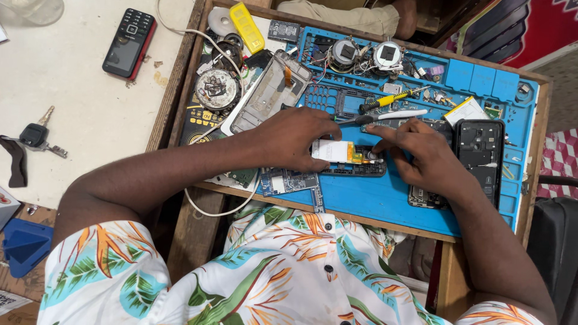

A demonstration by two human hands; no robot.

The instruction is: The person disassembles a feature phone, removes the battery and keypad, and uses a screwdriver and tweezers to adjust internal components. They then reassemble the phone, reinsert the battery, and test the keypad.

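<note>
Left hand gripping opened phone on blue mat, right hand fingertip pressing inside, grip open; excess pressure is risking the orange flex.

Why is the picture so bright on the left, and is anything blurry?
Head view: soft daylight washes the pale table; the blue mat is evenly lit, with faint shadows under the left hand and right hand; edges bend slightly; nothing is noticeably blurred.

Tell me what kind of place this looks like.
Most likely a phone repair bench. A blue repair mat holds an opened phone under the left hand and right hand, with a yellow-handled screwdriver and a stripped phone frame nearby.
</note>
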